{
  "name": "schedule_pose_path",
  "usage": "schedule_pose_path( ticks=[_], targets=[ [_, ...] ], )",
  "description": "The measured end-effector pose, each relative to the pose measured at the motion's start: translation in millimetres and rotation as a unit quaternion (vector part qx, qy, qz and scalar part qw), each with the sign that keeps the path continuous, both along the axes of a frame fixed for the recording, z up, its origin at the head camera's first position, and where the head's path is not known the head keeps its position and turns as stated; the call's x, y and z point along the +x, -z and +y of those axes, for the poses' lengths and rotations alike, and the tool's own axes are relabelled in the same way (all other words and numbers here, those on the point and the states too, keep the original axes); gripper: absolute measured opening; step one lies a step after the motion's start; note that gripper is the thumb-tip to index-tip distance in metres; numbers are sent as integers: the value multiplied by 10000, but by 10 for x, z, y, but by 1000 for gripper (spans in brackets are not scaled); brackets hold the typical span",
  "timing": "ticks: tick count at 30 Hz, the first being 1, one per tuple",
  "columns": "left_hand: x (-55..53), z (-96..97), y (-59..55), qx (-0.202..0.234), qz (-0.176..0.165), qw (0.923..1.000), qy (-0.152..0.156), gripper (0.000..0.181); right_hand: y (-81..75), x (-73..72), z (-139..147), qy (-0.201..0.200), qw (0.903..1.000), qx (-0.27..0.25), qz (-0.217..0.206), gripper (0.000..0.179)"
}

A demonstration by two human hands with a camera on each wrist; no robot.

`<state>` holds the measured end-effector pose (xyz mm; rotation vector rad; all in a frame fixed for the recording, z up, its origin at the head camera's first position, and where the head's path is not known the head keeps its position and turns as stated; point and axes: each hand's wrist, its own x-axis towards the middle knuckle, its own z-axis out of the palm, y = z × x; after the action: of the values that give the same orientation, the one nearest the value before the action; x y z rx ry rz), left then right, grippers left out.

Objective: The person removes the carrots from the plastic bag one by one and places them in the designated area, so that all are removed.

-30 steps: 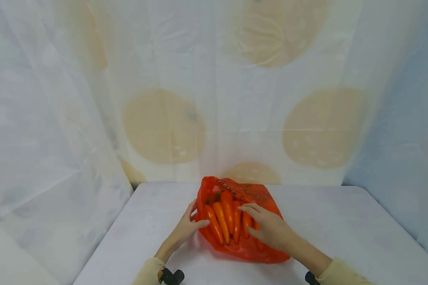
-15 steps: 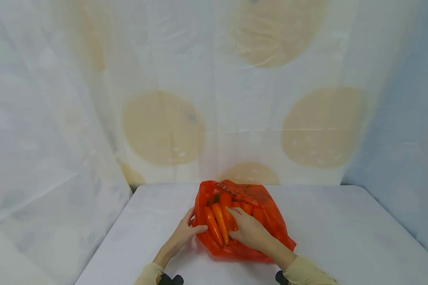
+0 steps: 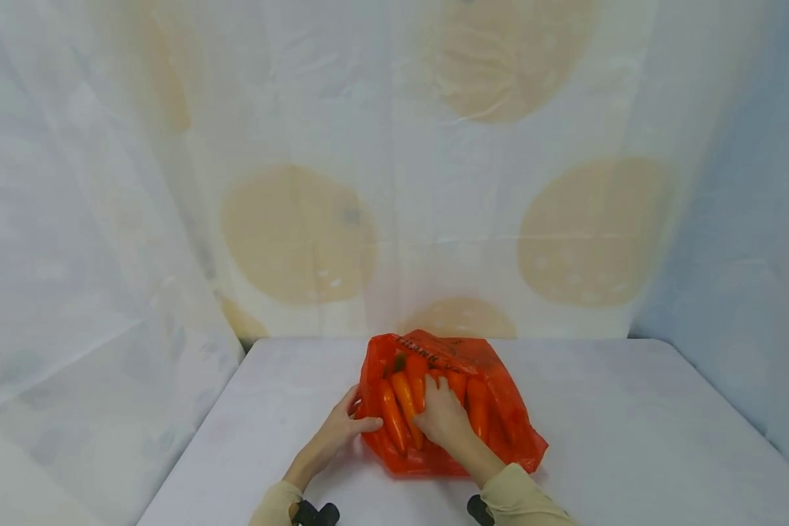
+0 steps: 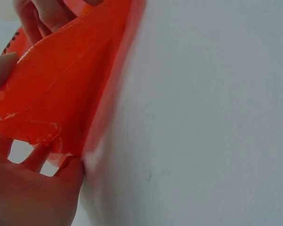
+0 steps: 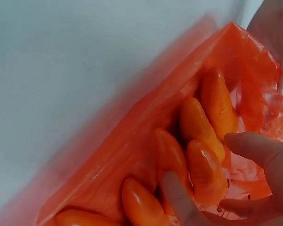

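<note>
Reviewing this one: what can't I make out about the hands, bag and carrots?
Number of carrots: head view; the right hand and red bag cover some.
Right hand's grip: right wrist view; right and bottom edges cut the hand off.
Left hand in full: left wrist view; left and bottom edges cut it off.
Wording of the black print: head view; too small and creased.

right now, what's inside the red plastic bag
Several orange carrots are inside the red plastic bag, with the right hand among them. The hand and bag hide parts; the total is unclear.
</note>
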<state>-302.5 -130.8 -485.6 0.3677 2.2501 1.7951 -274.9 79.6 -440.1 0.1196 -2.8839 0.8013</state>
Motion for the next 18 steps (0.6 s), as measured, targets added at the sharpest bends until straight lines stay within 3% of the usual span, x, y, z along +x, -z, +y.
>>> schedule_pose_path(
  ticks=[11, 18],
  targets=[
    [-33, -44, 2, -99, -94, 9999, 19, 78, 154, -100, -99, 161, 9994, 275, 135, 72],
    [-76, -24, 60, -119, -82, 9999, -16, 81, 169, -98, -88, 187, 9988, 229, 396, 60]
  ],
)
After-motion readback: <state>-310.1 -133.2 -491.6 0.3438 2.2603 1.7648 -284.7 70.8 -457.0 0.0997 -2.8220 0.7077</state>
